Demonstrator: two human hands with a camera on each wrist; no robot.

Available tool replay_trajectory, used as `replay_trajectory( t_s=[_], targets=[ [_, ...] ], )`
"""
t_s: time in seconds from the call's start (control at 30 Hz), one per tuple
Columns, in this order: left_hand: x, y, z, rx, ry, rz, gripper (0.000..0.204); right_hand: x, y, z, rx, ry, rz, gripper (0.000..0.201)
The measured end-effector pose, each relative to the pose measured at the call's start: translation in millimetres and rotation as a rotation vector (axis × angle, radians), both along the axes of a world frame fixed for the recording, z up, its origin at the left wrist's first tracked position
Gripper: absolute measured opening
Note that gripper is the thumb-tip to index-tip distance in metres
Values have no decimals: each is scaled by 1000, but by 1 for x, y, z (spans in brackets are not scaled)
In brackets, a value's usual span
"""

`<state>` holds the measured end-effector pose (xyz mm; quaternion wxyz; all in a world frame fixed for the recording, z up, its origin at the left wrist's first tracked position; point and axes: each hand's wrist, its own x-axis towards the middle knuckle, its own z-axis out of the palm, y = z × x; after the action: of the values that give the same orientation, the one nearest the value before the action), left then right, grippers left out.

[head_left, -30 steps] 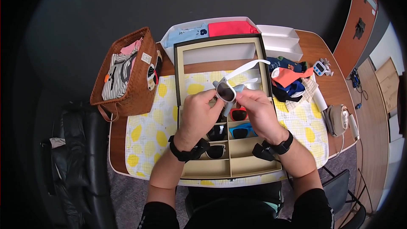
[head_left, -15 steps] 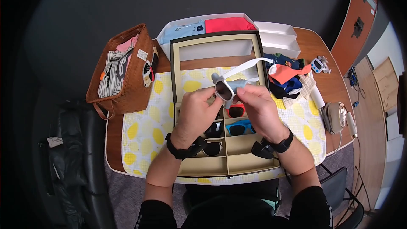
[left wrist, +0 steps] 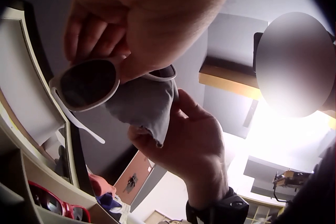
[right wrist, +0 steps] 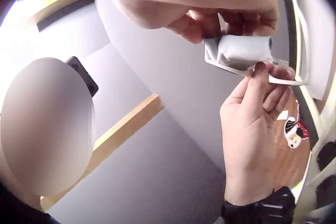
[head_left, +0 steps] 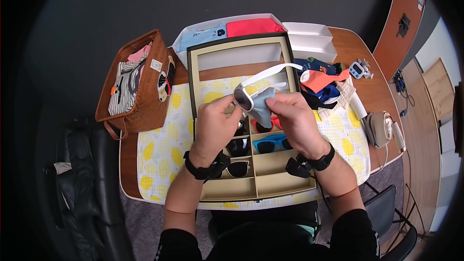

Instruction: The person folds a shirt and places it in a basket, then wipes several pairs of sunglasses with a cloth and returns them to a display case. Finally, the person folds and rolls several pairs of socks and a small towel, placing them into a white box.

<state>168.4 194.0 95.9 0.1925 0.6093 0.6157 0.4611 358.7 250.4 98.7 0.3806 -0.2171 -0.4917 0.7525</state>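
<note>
My left hand [head_left: 217,123] pinches the front frame of white sunglasses [head_left: 243,99] with dark lenses, held up above an eyewear case [head_left: 285,182]. In my right hand [head_left: 300,125] is a thin grey-blue cloth [head_left: 262,107], gripped between thumb and fingers at the other lens. The left wrist view shows the cloth [left wrist: 142,106] draped over part of that far lens, its corner hanging down. Both white temple arms stick out, unfolded, away from me. Below, the case's compartments hold red sunglasses [head_left: 264,125], blue sunglasses [head_left: 270,144], black sunglasses [head_left: 238,147] and a white-rimmed dark pair [head_left: 238,168].
The case's windowed lid [head_left: 192,75] stands raised at the back. To the left is a brown woven basket [head_left: 145,99] of clothes. Behind are a white box [head_left: 181,53] with folded clothes and a white tray [head_left: 309,43]. Socks [head_left: 319,81], a timer [head_left: 356,70] and a beige appliance [head_left: 379,129] lie right.
The sunglasses have shifted a little left with my left hand. More of the cloth now shows beside the front lens, hanging looser from my right fingers. The head view has also drifted slightly.
</note>
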Motion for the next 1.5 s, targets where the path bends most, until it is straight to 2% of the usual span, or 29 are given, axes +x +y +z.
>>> replay_trajectory(
  t_s=[0.17, 0.33, 0.5, 0.67, 0.73, 0.87, 0.93, 1.0, 1.13, 1.2, 1.33, 1.4, 1.5],
  targets=[
    [0, 1, -7, 29, 15, -44, 19, -6, -9, 5, -33, 78, -52, 23],
    [1, 1, -5, 72, 31, -85, 18, -8, -6, 0, 132, -17, -19, 23],
    [-1, 2, -8, 238, 161, -16, 15, -6, 1, -7, 139, -147, 37, 23],
    [-5, 3, -7, 188, 153, 29, 17, -4, -1, 0, 32, -161, 29, 22],
    [-6, 4, -7, 167, 128, 42, 16, -4, -5, 5, -8, -76, 5, 23],
    [-2, 2, -4, 52, 40, 34, 15, -2, -4, -1, 11, -31, -25, 23],
    [1, 2, -4, 30, -6, 25, 15, -6, -8, -1, 109, 70, -47, 23],
    [1, 3, -9, 118, 69, -27, 15, -8, -8, -2, 121, 42, -32, 23],
    [-2, 2, -11, 105, 158, -27, 18, -7, 0, -13, 120, -99, 56, 23],
    [-2, 2, -9, 181, 188, 3, 19, -7, -1, -12, 111, -110, 63, 23],
    [0, 1, -4, 168, 150, 65, 19, -2, 2, -5, 45, -110, 88, 23],
    [2, -1, 2, 31, -10, 67, 20, -1, -2, 3, 20, -64, 48, 22],
    [-1, 2, -8, 41, 67, 42, 20, -3, -5, 5, 35, 15, -10, 22]
  ],
)
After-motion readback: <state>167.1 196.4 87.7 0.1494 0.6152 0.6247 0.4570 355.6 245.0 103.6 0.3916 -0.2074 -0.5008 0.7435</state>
